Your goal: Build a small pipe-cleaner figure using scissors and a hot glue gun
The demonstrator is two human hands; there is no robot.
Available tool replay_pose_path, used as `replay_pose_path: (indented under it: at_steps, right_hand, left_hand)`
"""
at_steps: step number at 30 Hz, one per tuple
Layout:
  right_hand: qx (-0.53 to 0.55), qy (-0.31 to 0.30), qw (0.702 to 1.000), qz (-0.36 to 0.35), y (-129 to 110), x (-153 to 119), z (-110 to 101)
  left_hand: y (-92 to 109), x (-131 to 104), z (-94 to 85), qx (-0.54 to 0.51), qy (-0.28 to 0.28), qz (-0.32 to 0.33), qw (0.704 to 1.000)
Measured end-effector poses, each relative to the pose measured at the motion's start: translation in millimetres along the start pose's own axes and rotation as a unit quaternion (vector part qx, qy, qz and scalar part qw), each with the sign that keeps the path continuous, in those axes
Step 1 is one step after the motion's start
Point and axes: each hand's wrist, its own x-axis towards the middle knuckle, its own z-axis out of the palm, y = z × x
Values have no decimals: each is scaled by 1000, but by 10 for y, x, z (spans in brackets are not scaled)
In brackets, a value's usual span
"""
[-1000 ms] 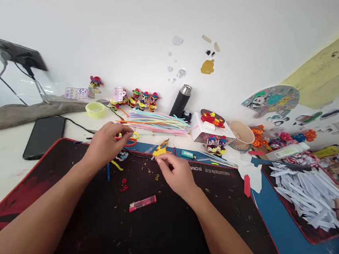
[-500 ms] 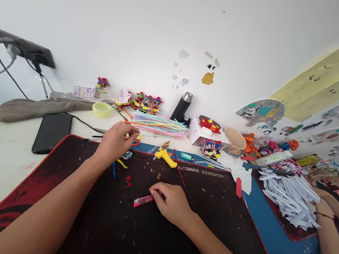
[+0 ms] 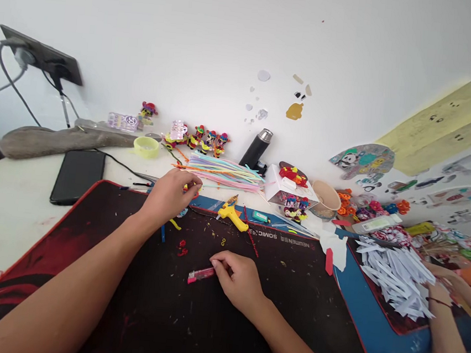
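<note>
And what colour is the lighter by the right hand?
The lighter is pinkish red; it shows best in the head view.

The right hand (image 3: pixel 238 281) covers one end of a pink lighter (image 3: pixel 200 275), perhaps touching it; a yellow glue gun (image 3: pixel 234 217) lies beyond, near the left hand (image 3: pixel 170 195).

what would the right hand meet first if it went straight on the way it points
Most likely the pink lighter, whose end the right hand hides; then perhaps the small red pieces. Height above the mat is unclear.
</note>
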Motion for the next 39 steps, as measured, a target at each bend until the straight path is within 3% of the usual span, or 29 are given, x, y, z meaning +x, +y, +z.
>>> replay_pose_path:
  at_steps: [14,21,39]
  right_hand:
    - [-21,30,998,60,74,209,-254]
    - [-103,0,991,83,133,296,-223]
    - [-116,-4,990,85,104,370,-209]
  left_hand:
    - [36,-25,85,-5,-34,10,999]
    - [41,-45,130,-3,-56,20,998]
    - [109,-54,132,-17,-74,21,997]
